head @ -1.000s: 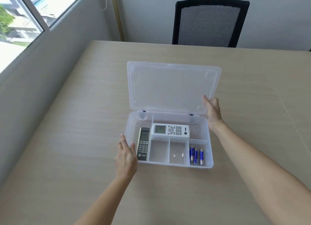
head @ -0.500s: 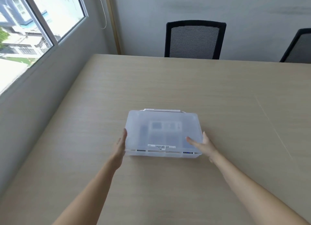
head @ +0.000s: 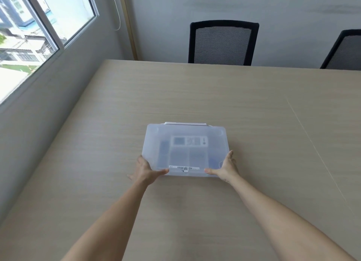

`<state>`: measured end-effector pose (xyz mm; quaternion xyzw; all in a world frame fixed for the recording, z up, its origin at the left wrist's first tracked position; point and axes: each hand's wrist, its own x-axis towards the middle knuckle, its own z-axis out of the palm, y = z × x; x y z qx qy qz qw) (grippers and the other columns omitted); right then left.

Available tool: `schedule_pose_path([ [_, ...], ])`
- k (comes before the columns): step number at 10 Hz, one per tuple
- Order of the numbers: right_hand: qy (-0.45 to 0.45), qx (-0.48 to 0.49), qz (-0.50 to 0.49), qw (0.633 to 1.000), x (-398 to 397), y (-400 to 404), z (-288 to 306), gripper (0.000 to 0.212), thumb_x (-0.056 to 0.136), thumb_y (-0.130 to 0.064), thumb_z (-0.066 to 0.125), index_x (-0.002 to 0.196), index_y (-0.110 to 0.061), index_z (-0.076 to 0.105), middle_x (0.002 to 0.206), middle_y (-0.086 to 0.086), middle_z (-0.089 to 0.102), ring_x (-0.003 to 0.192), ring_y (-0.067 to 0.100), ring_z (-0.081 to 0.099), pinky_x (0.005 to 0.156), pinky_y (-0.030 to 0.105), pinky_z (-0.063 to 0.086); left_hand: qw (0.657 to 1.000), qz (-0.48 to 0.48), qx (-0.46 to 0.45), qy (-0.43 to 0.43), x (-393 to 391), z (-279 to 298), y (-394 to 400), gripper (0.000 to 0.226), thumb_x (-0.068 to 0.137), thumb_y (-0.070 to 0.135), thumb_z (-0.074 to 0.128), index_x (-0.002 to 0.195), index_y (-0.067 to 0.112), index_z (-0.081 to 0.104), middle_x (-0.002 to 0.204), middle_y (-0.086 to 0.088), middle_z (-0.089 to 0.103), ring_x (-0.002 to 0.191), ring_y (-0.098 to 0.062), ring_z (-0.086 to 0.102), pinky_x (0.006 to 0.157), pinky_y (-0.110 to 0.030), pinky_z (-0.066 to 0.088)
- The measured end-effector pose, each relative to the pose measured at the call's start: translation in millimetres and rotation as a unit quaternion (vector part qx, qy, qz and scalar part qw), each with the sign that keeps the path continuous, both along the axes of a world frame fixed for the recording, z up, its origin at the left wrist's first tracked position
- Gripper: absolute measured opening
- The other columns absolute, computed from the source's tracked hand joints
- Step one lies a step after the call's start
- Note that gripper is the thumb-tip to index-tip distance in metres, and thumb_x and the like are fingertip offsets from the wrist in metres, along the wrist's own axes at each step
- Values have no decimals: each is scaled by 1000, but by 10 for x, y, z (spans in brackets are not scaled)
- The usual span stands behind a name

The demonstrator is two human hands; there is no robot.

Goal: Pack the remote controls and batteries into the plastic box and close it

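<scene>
Box [head: 185, 151] shut, long axis L-R, handle far side.

An office meeting room. A large rectangular table with a pale wood-grain laminate top [head: 214, 96] fills most of the view, a thin seam running across its right part. Two black office chairs with mesh backs stand at the far edge: one [head: 222, 43] facing the table squarely, the second [head: 345, 50] partly cut off at the right. Plain grey painted walls [head: 283, 11] enclose the space, with a light wooden trim strip [head: 130, 26] in the corner. At the left, a sliding window with a grey metal frame [head: 48, 22] admits daylight and looks out on neighbouring buildings and a strip of grass.
</scene>
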<state>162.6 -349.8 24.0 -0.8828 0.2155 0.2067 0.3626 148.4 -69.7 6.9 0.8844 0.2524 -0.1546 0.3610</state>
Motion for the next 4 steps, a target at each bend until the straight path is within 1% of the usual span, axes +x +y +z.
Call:
schedule_pose_path([
  [1,-3,-43,22,999,-34,14,77,140,61,-48,83,148,-8,-18,159,13,10,146,26,14,114,39,25,992,-24,127,1,-84,128,-95,135,53,74,71,149,12,1,160,-7,6,148,-24,7,112,-65,14],
  [2,-57,-154,89,982,-125,18,102,133,63,-64,72,149,-8,-12,159,15,2,148,31,0,114,50,22,985,-17,147,-95,-340,122,-186,136,59,74,66,149,13,-15,159,-13,-18,148,-27,-16,113,-65,4],
  [3,-125,-89,77,985,-277,30,337,118,74,-64,62,150,-11,-10,161,16,-7,148,31,-9,118,54,13,982,52,83,-164,-638,231,-219,127,66,68,66,150,14,-13,157,-16,-21,146,-28,-22,114,-63,0],
  [4,-263,8,65,963,-377,-111,889,97,84,-52,58,152,-12,1,161,15,3,150,26,0,120,43,12,948,181,107,-240,-1224,237,-58,109,77,54,66,150,12,-3,158,-21,-11,147,-30,-15,116,-58,3],
])
